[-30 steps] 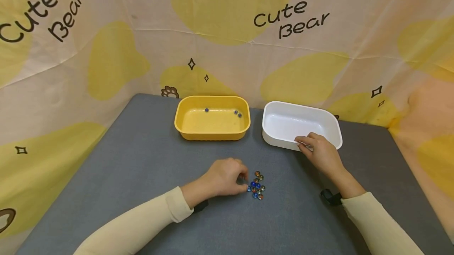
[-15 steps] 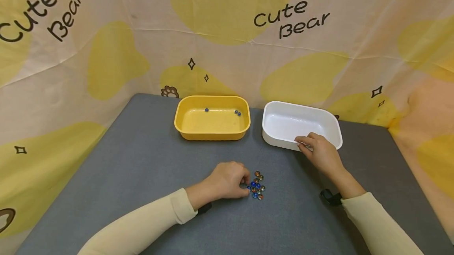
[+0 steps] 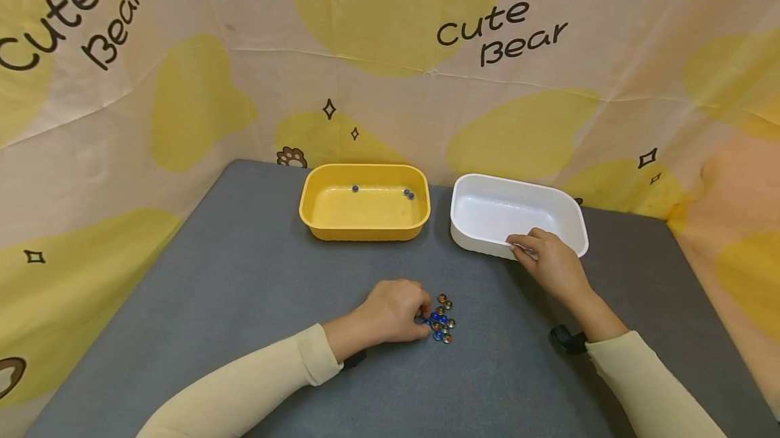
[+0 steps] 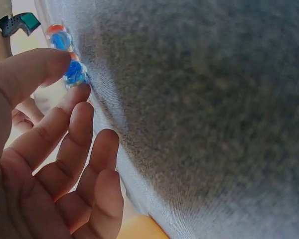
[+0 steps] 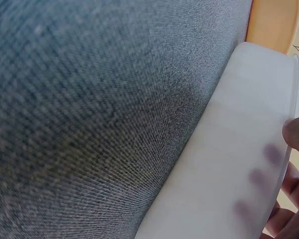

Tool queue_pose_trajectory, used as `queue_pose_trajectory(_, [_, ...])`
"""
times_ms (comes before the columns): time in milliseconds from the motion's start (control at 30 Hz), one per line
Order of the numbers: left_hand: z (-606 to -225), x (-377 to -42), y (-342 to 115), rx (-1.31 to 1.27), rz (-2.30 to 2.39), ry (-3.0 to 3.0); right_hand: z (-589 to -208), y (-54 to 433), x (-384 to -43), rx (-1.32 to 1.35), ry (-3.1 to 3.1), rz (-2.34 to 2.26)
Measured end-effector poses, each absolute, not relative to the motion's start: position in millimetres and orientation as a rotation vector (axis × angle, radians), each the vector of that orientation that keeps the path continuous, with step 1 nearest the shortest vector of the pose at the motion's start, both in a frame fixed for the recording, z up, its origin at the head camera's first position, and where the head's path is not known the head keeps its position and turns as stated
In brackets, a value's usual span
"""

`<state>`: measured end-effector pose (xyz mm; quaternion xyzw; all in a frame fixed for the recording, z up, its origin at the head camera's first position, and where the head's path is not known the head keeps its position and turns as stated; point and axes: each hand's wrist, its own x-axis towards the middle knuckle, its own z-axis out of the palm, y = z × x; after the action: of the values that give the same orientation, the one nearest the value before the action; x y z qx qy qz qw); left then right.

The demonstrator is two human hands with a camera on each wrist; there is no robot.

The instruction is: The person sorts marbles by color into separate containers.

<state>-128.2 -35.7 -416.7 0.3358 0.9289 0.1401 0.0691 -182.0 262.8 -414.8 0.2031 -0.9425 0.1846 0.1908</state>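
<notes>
My left hand point(image 3: 395, 309) is at the left side of a small cluster of glass marbles point(image 3: 443, 319) on the grey table. In the left wrist view, its thumb and index finger pinch a clear marble with blue swirls point(image 4: 76, 73), while the other fingers curl loosely. Another blue and orange marble point(image 4: 60, 40) lies just beyond. My right hand point(image 3: 551, 262) grips the front rim of a white plastic bin point(image 3: 472, 240). In the right wrist view the thumb point(image 5: 297, 133) lies on the outside of the wall, and fingertips show faintly through it from inside.
Left of the white bin stands a yellow bin point(image 3: 365, 234) with 3 small blue marbles point(image 3: 355, 189) in it. Both stand at the back of the grey table point(image 3: 256, 269), before a printed cloth backdrop point(image 3: 378, 38).
My left hand has shifted slightly right and toward me, its fingertips now closed in on a blue marble at the cluster's left edge. The right hand stays on the white bin's rim.
</notes>
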Motion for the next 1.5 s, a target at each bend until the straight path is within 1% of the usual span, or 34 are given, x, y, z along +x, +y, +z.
queue_pose_trajectory(733, [-411, -134, -42, 1.046, 0.419, 2.823, -414, 263, -182, 0.571, -2.656, 0.527])
queue_pose_trajectory(1500, [-391, -148, -53, 1.017, 0.432, 2.891, -414, 262, -182, 0.575, -2.644, 0.526])
